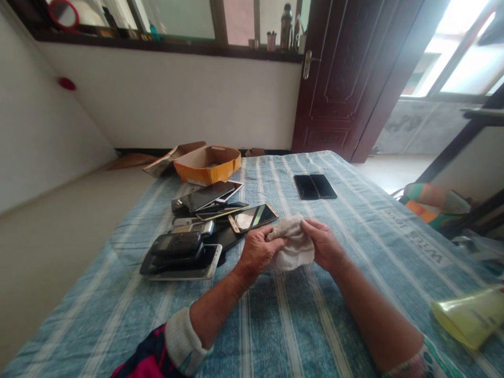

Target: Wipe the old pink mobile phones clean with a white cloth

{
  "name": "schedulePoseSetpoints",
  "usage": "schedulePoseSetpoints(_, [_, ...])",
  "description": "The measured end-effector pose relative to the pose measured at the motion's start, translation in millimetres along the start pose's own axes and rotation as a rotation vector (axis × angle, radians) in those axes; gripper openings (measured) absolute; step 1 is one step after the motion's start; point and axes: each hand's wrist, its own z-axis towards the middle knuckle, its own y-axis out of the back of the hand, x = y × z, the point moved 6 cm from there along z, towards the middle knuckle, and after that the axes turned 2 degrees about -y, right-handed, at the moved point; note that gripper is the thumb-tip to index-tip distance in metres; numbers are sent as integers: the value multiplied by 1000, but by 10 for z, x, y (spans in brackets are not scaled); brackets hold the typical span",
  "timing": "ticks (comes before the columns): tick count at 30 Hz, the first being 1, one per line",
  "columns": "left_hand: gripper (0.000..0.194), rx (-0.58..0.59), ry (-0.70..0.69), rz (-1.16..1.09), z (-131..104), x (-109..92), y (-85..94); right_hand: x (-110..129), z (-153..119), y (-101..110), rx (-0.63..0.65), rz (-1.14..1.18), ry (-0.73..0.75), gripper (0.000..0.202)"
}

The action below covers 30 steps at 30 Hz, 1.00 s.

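A crumpled white cloth (293, 245) is held up between my two hands, above the striped blue tablecloth. My left hand (258, 252) pinches its left side, with thumb and fingers pressed together. The cloth's upper right edge is gripped by my right hand (323, 242). Whether anything lies inside the cloth cannot be seen. Just beyond my left hand is a gold-framed phone (254, 218), screen up. A pile of phones (177, 249) spreads to the left, some stacked on others. Two dark phones (315, 187) lie side by side farther back on the right.
An open orange box (208, 165) stands at the table's back left edge, its lid tilted beside it. A yellow transparent packet (468, 317) lies at the right edge of the blue tablecloth (263, 325). A dark red door (338, 79) stands behind the table.
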Motion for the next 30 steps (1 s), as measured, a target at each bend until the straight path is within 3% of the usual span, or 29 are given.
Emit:
schedulePoseSetpoints(7, [19,-141,-10,8,60,12,136,144,-12,178,-173,-204,73,26])
schedulePoseSetpoints(11, [20,-113,15,-1,45,20,108,193,-17,187,-231,-305,146,26])
schedulePoseSetpoints(15, [22,-106,43,-25,30,34,88,186,-13,203,-259,-297,129,31])
schedulePoseSetpoints(19, [22,-171,17,65,55,48,153,308,-69,227,-335,-209,193,30])
schedulePoseSetpoints(24, [21,-216,-26,178,68,37,195,378,-142,-45,-112,-243,277,23])
schedulePoseSetpoints(28, [24,-106,12,44,38,19,85,210,-120,-111,-93,-354,225,42])
schedulePoseSetpoints(30, [24,-60,30,-16,15,-5,33,105,-93,-135,-18,-335,153,49])
